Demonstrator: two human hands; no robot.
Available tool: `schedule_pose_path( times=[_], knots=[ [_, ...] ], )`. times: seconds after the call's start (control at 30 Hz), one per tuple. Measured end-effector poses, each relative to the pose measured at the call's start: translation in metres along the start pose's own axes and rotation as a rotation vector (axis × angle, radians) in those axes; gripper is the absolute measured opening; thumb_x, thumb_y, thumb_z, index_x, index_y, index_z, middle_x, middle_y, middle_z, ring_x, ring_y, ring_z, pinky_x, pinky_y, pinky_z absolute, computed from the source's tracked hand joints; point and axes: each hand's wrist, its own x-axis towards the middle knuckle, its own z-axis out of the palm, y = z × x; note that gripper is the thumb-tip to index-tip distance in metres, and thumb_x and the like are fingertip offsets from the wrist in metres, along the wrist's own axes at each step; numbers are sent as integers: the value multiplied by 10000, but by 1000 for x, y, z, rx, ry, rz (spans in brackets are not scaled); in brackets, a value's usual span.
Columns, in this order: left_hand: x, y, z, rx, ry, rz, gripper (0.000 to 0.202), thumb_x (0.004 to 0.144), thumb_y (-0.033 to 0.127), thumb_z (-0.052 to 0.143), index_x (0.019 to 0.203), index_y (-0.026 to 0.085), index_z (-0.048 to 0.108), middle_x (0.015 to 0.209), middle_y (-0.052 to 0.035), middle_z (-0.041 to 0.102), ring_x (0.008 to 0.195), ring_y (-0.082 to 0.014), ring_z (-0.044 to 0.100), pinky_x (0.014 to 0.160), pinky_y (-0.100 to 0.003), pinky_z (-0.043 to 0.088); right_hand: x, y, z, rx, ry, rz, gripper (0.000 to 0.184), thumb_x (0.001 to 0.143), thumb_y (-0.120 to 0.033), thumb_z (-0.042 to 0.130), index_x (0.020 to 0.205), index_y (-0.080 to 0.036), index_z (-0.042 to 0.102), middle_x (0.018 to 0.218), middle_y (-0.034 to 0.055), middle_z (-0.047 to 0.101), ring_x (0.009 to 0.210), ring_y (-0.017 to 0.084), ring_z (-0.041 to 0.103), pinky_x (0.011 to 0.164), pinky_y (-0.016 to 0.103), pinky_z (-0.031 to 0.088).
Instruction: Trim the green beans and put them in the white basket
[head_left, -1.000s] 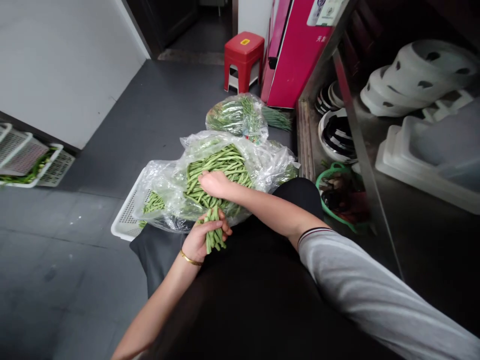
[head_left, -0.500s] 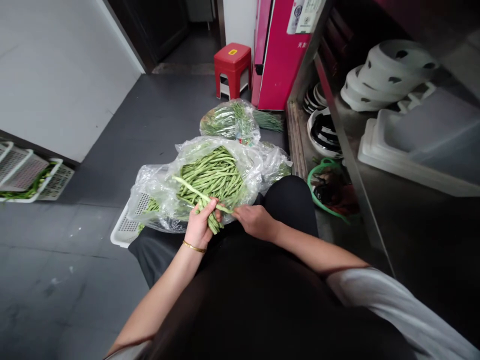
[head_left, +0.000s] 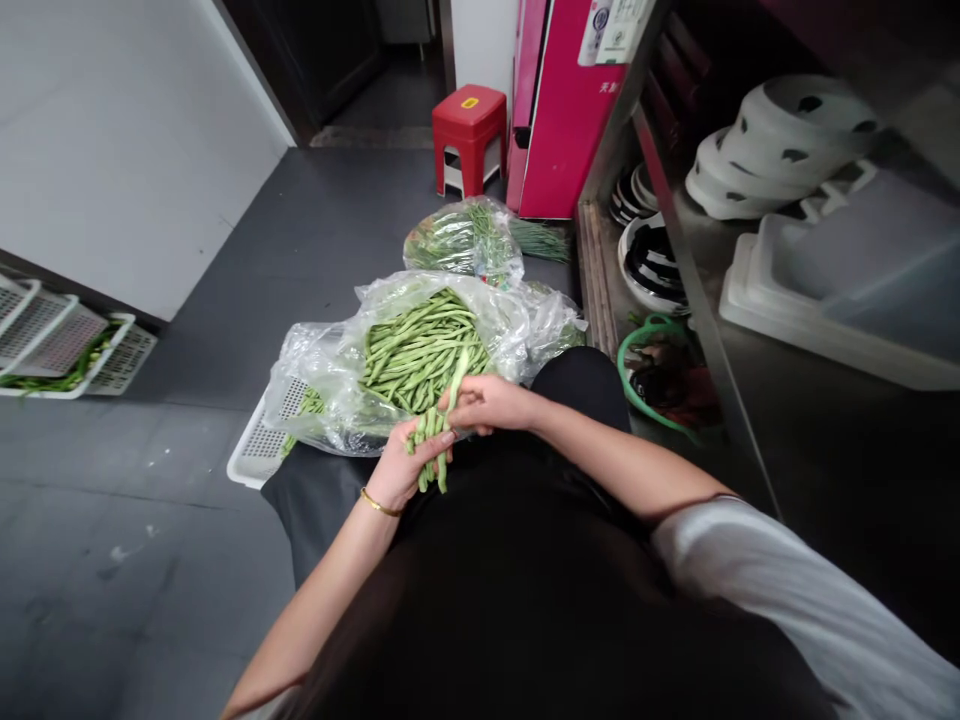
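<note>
A clear plastic bag full of long green beans lies open in front of my knees. My left hand, a gold bangle on its wrist, is closed round a small bunch of beans that hangs over my black lap. My right hand is closed on one bean and lays it against that bunch. Both hands meet at the near edge of the bag.
A white slotted basket lies under the bag. A second bag of greens sits behind, before a red stool and a pink cabinet. At right a steel shelf holds bowls and trays; a green basket stands below. White baskets line the left wall.
My right hand reached into the bag, drew back toward my lap with a bean, and now brings that bean up against the bunch in my left hand.
</note>
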Motion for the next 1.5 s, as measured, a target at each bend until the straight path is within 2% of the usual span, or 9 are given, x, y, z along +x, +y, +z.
schedule_pose_path(
  times=[0.2, 0.43, 0.57, 0.73, 0.87, 1.13, 1.2, 1.37, 1.5],
  knots=[
    [-1, -1, 1, -97, 81, -113, 289, 609, 312, 771, 643, 128, 550, 455, 20, 551, 348, -76, 462, 347, -175, 350, 23, 10, 15, -655, 298, -32, 206, 891, -275, 442, 915, -133, 588, 897, 90, 641, 766, 151, 581, 640, 229, 389],
    [4, 9, -6, -138, 310, 145, 285, 557, 207, 802, 766, 141, 619, 723, -12, 669, 598, -108, 604, 552, -196, 490, 11, 6, 25, -641, 44, 2, 287, 838, -385, 551, 720, -130, 605, 688, 37, 620, 621, 124, 543, 554, 216, 308],
    [8, 10, -10, -58, 232, 104, 262, 539, 188, 805, 720, 136, 623, 685, -25, 666, 592, -136, 606, 554, -228, 494, 1, -9, 26, -719, -93, -97, 364, 828, -481, 538, 709, -141, 586, 655, 29, 591, 601, 131, 528, 545, 227, 285],
    [4, 15, -17, -31, 50, 24, 210, 573, 197, 782, 709, 132, 636, 646, -44, 662, 574, -152, 604, 541, -239, 475, -2, -17, -7, -773, 184, -257, 307, 910, -427, 417, 897, -149, 547, 846, 63, 602, 681, 126, 524, 579, 224, 304],
    [-1, 18, -18, 94, -83, 11, 226, 597, 226, 764, 771, 151, 642, 647, -33, 644, 510, -123, 539, 487, -222, 418, 3, -7, -10, -569, -86, -424, 300, 924, -336, 373, 708, -160, 485, 690, 29, 553, 635, 109, 505, 577, 221, 329],
    [-5, 15, -21, 395, -155, 176, 150, 588, 211, 766, 679, 179, 650, 630, -20, 583, 580, -133, 497, 563, -242, 410, -13, -15, -15, 237, -840, 5, 458, 830, -584, 439, 674, -155, 484, 448, -66, 432, 351, 61, 424, 405, 188, 358],
    [-1, 12, -26, 114, -124, 91, 210, 592, 236, 757, 760, 168, 652, 621, -19, 563, 550, -128, 487, 519, -241, 401, 2, -21, -32, -122, -749, -17, 404, 820, -520, 510, 711, -135, 567, 502, -20, 525, 443, 90, 516, 480, 203, 405],
    [7, 8, -27, -551, -54, -26, 257, 532, 210, 748, 730, 164, 591, 620, 0, 493, 603, -141, 528, 496, -236, 430, 83, -6, -53, -1080, 176, 46, 322, 876, -354, 476, 1027, -107, 618, 1035, 179, 617, 861, 254, 618, 705, 338, 457],
    [7, 4, -24, -565, -39, -116, 234, 553, 165, 725, 712, 159, 554, 756, -49, 617, 711, -191, 616, 586, -284, 505, 129, 20, -45, -1171, 117, 82, 313, 908, -251, 381, 1067, -112, 613, 1131, 183, 561, 895, 253, 611, 724, 343, 451]
  ],
)
